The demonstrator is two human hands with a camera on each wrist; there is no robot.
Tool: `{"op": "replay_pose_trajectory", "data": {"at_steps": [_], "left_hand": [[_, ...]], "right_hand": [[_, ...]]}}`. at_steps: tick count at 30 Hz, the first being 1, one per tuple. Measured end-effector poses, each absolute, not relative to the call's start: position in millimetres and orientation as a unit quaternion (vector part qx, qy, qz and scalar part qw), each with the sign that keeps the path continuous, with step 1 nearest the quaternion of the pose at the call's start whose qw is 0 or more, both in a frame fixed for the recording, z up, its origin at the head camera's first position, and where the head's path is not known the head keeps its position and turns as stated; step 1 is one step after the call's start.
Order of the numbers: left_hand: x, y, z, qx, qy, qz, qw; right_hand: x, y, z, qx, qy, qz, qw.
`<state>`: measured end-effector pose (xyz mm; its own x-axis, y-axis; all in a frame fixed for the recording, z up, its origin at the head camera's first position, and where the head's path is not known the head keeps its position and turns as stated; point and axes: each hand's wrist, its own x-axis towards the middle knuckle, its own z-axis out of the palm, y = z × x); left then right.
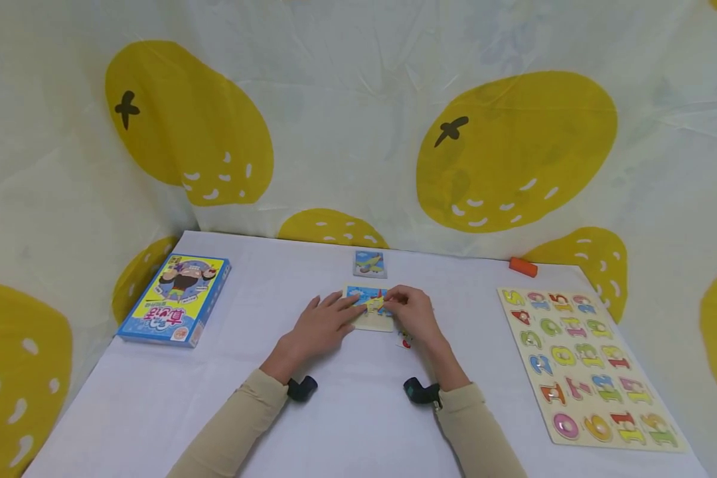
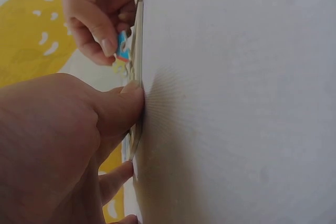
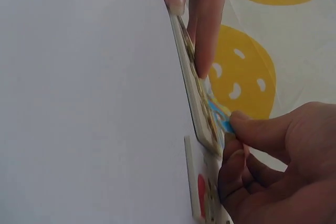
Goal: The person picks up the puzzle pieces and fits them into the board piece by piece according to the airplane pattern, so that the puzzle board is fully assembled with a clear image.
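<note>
A small wooden jigsaw board [image 1: 373,323] with a blue and yellow picture lies on the white table in front of me. My left hand [image 1: 325,323] rests on its left side, fingers extended over the picture and the thumb at the near edge. Between thumb and fingertips, my right hand [image 1: 415,315] pinches a jigsaw piece [image 3: 226,124] with blue on it, tilted over the board's right part. Fingers hide much of the piece and picture. Beside the board's near right corner, partly under the right hand, lies a small pale piece [image 1: 404,340] with a red mark.
A picture tile [image 1: 369,264] with a yellow plane lies behind the board. To the left is a blue and yellow box [image 1: 176,299]. A number puzzle board [image 1: 585,358] lies at the right, with an orange block [image 1: 522,267] behind it. A patterned curtain hangs behind the table.
</note>
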<state>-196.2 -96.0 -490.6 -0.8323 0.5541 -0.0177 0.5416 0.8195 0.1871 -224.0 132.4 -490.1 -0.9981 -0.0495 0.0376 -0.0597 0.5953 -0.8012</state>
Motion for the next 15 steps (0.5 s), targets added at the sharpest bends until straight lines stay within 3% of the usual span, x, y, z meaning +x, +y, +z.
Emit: {"op": "replay_pose_trajectory", "data": {"at_steps": [15], "left_hand": [[-195,-87,-490,0.276,0.957,0.088,0.021]], "right_hand": [[-233,112,-487,-0.005,-0.920,0.391,0.017]]}}
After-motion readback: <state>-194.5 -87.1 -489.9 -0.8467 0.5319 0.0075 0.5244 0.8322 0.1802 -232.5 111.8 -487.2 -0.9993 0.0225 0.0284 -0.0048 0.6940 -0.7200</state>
